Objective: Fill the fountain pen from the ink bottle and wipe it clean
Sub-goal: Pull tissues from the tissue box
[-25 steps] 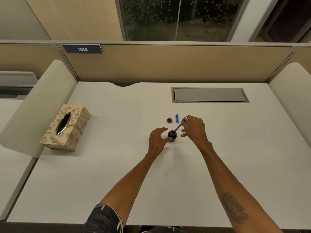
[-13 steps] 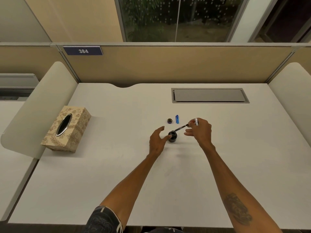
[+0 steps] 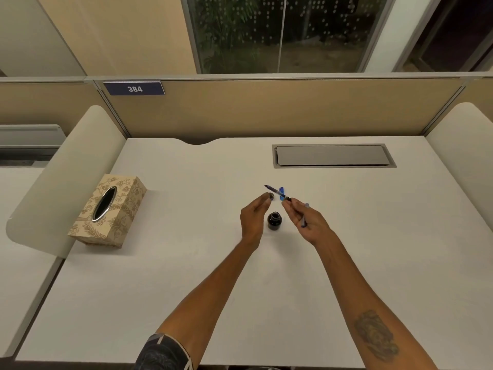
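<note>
1. While the ink bottle (image 3: 274, 221) stands on the tabletop (image 3: 186, 263), the right hand (image 3: 306, 222) keeps its grip clamped on the fountain pen (image 3: 277, 193) just beyond it.
2. Grip apart, the left hand (image 3: 253, 217) hovers just beside the ink bottle.

desk (image 3: 186, 263) | tissue box (image 3: 112, 209) | ink bottle (image 3: 274, 221) | bottle cap (image 3: 271, 195) | blue cap (image 3: 281, 189)

One fountain pen (image 3: 277, 193), one ink bottle (image 3: 274, 221) between the two sets of fingers (image 3: 262, 202), and one tissue box (image 3: 112, 212) well left of them. Just beyond the fingertips lie one small round cap (image 3: 271, 195) and what may be one blue pen part (image 3: 282, 190).
</note>
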Motion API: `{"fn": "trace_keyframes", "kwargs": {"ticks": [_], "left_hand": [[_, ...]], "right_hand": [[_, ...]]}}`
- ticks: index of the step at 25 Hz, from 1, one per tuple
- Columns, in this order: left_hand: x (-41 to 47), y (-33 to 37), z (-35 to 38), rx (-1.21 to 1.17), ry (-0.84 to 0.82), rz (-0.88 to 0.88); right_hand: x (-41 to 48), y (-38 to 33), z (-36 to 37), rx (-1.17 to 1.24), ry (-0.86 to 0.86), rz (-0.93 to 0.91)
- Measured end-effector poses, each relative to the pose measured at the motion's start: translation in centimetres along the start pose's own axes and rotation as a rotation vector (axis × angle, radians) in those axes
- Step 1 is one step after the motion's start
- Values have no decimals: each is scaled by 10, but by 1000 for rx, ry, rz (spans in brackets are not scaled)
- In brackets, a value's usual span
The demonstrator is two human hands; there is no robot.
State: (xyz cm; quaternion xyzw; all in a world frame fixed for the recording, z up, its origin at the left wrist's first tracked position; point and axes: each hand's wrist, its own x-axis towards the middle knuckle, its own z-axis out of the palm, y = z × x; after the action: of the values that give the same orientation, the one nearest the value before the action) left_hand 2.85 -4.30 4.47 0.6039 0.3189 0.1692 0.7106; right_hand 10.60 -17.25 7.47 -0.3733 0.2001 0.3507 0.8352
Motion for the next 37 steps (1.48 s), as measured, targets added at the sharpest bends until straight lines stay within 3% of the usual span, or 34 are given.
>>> {"fn": "trace_keyframes", "kwargs": {"ticks": [5,11,18,24,37], "left_hand": [[5,19,3,-181,18,-2],[14,33,-17,-242,122,61],[29,41,-65,-127,321,109],[28,35,-109,-88,340,104],[20,28,-215,48,490,93]], "right_hand": [[4,21,17,-4,-71,20],[8,35,34,-179,-96,41],[15,44,61,-312,-150,9],[29,65,92,-267,-212,45],[61,153,169,-695,-270,52]]}}
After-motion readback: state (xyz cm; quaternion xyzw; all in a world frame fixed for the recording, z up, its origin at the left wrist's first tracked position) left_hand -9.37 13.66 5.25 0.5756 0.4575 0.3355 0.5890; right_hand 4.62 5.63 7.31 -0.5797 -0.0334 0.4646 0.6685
